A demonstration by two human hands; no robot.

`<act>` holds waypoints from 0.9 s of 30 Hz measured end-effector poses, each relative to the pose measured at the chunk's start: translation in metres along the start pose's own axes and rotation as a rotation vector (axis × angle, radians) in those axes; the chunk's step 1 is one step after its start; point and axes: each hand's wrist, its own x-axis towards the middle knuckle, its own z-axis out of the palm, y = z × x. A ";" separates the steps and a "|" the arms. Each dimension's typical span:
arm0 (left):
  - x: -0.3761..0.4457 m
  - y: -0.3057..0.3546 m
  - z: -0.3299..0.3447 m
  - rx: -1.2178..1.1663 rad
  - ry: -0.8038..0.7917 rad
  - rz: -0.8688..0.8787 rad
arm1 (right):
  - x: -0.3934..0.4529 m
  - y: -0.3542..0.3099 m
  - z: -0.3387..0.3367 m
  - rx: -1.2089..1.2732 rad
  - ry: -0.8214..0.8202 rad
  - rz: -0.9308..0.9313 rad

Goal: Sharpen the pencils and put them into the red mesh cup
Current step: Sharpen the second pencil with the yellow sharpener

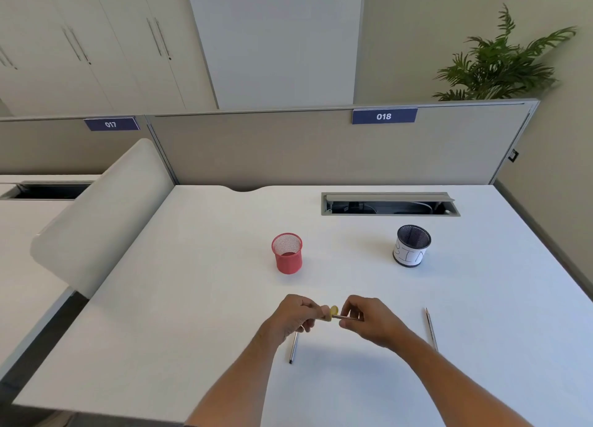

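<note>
Near the front edge of the surface (192, 298), my left hand (293, 316) grips the yellow sharpener (332, 313) while my right hand (369, 320) pinches a pencil (348, 316) pushed into it. Two more pencils lie flat: one (293, 346) beneath my left hand, another (431, 328) toward the right edge. Farther back stands the red mesh cup (287, 253), and well to its right a black mesh cup (411, 245).

017 plate (111, 124), 018 plate (384, 116) — partition (288, 150)

A black mesh cup (412, 246) with a paper label stands on the white desk (199, 298).
</note>
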 end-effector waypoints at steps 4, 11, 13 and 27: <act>0.001 -0.004 0.002 -0.140 -0.002 -0.053 | -0.005 0.009 0.007 -0.433 0.382 -0.325; -0.002 -0.001 0.002 -0.173 -0.085 0.008 | -0.003 0.012 0.007 -0.514 0.555 -0.512; -0.003 0.002 0.002 -0.080 -0.053 0.036 | -0.003 0.009 0.008 -0.444 0.440 -0.324; -0.003 -0.010 -0.005 -0.055 -0.024 -0.050 | 0.004 -0.006 -0.004 -0.237 -0.042 -0.161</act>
